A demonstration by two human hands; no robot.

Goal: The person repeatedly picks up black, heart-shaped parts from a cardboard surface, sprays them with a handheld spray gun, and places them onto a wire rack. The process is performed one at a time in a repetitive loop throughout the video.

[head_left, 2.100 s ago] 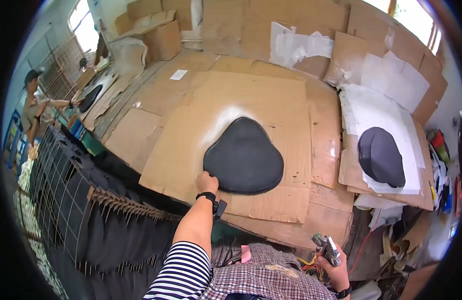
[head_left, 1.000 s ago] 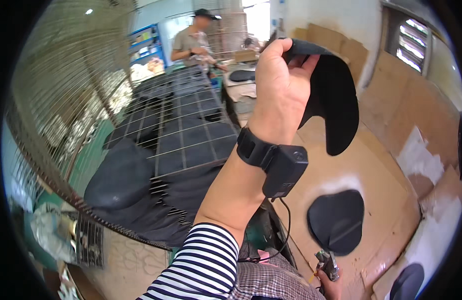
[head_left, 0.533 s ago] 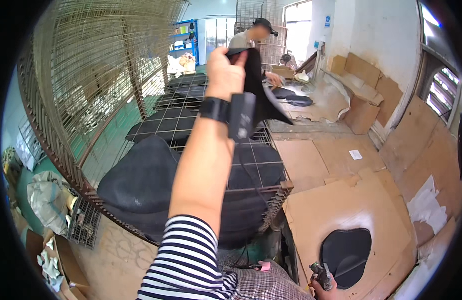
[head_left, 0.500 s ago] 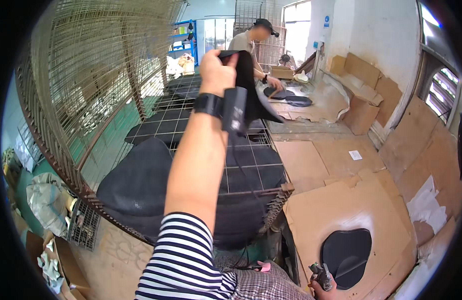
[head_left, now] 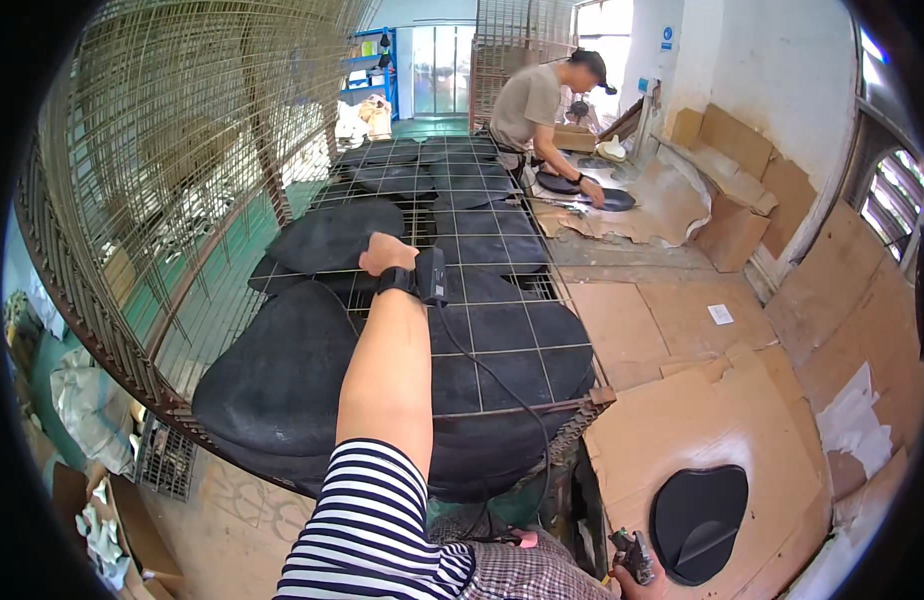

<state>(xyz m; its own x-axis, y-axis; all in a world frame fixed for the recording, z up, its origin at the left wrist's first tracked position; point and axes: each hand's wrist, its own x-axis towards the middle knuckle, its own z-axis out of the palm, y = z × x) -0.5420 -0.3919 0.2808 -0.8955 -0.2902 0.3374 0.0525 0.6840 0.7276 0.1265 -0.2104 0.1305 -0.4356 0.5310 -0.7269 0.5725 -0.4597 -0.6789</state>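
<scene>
My left hand (head_left: 386, 252) reaches far forward over the wire rack (head_left: 572, 402), with a black wristband and a small black box with a cable at the wrist. Its fingers are closed at the near right edge of a rounded black sheet (head_left: 332, 232), which lies on the wires. More such black sheets, like one (head_left: 277, 365) at the near left, cover the rack in layers. Low at the right, my right hand (head_left: 650, 584) is wrapped round a dark metal spray gun (head_left: 634, 556), partly cut off. Beside it a black insole-shaped sheet (head_left: 698, 520) lies on cardboard, with one part folded.
Large cardboard sheets (head_left: 772, 445) cover the bench at the right. A co-worker (head_left: 532, 105) bends over black pieces (head_left: 612, 199) farther along it. Raised wire grids (head_left: 182, 130) lean over the left side. A whitish sack (head_left: 87, 400) sits on the floor at the left.
My left hand has come down and slightly left, bringing the hanging black sheet flat onto the rack. My right hand has barely moved. The co-worker's hand has shifted right.
</scene>
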